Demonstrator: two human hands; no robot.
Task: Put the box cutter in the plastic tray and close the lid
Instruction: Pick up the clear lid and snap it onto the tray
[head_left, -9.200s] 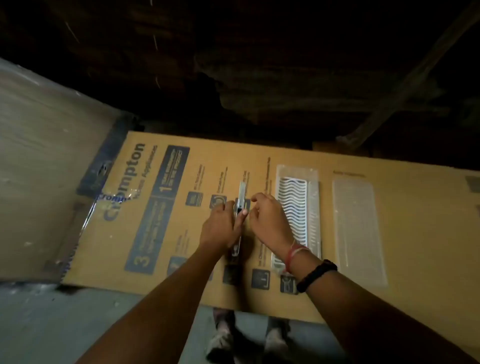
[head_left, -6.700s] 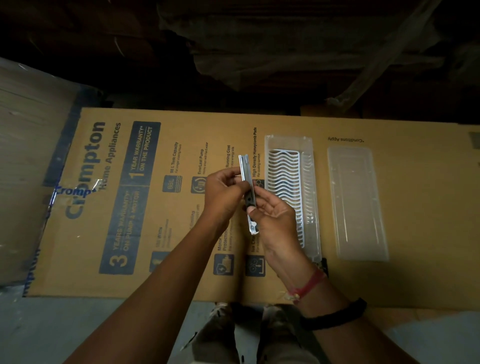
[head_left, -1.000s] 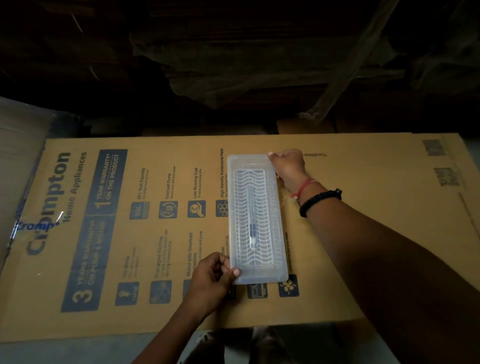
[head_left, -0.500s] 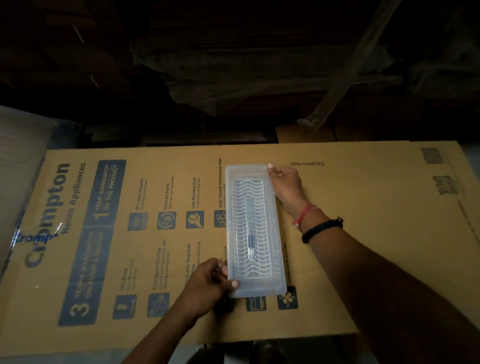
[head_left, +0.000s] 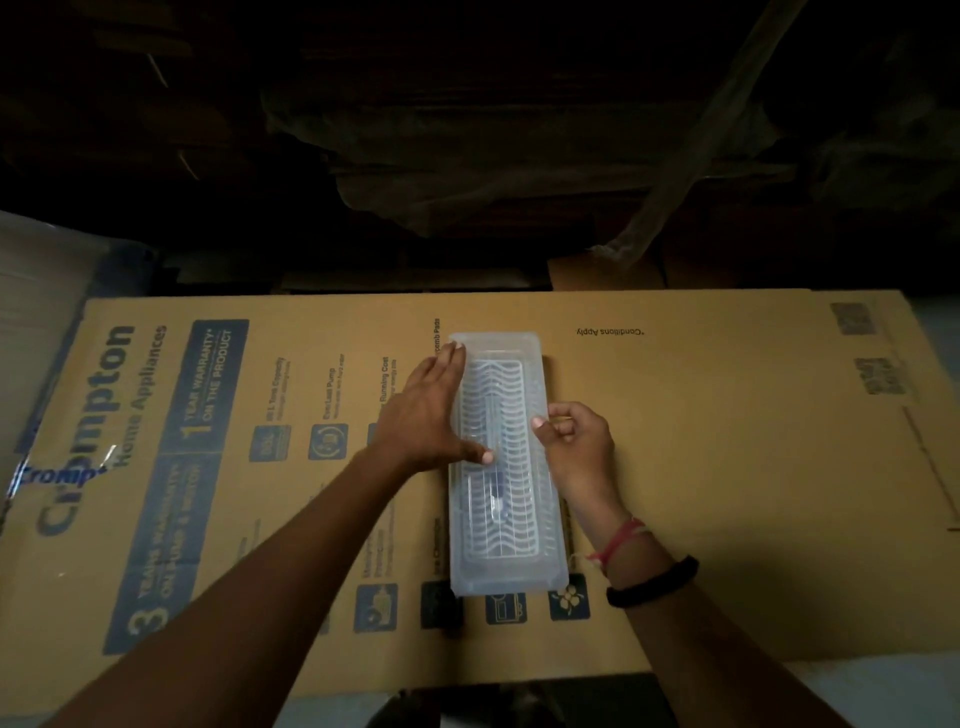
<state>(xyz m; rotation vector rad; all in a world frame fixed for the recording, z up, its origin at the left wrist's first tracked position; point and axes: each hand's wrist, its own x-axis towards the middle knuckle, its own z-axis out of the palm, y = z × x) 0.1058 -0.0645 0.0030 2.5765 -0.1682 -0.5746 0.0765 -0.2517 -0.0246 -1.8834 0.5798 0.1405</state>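
A long clear plastic tray (head_left: 506, 566) lies lengthwise on the cardboard box, with its clear lid (head_left: 498, 348) resting on top. Through the lid I faintly see the box cutter (head_left: 497, 493) lying along the tray's ribbed insert. My left hand (head_left: 431, 415) lies flat on the lid's left side, fingers stretched toward the far corner and thumb on the lid. My right hand (head_left: 574, 441) sits at the tray's right edge, fingers curled and thumb touching the lid's rim.
The tray rests on a big flat printed cardboard box (head_left: 727, 493) that fills the middle of the view. Behind its far edge lie dark piled cardboard and plastic sheeting (head_left: 519, 156). A wrapped pale surface (head_left: 36, 291) stands at the left.
My left hand has moved from the tray's near left corner up onto the lid's left side. My right hand has slid from the far right corner down to the middle of the right edge.
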